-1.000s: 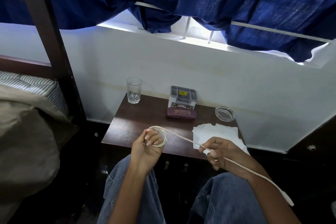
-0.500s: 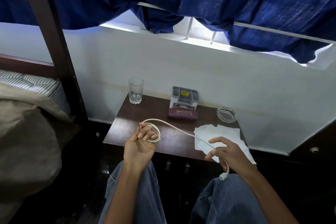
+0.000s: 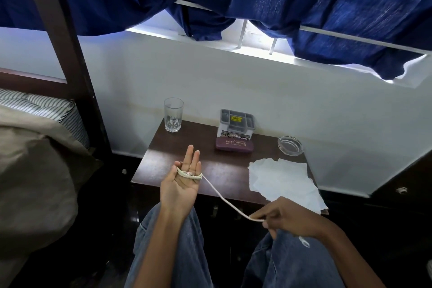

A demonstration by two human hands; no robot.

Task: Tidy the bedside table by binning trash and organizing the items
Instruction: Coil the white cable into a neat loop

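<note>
A white charging cable is wound in a small coil around the fingers of my left hand. That hand is palm up over the front of the dark wooden bedside table, its fingers straight. From the coil the cable runs down and right to my right hand, which pinches it above my knee. The cable's plug end hangs below that hand. Crumpled white paper lies on the table's right front corner.
On the table stand an empty glass at the back left, a grey organizer box with a maroon glasses case in front of it, and a glass ashtray. A bed is at the left.
My left hand has straightened its fingers, with the coil now tight around them. My right hand has slid down the cable toward its plug end and pulled it taut.
</note>
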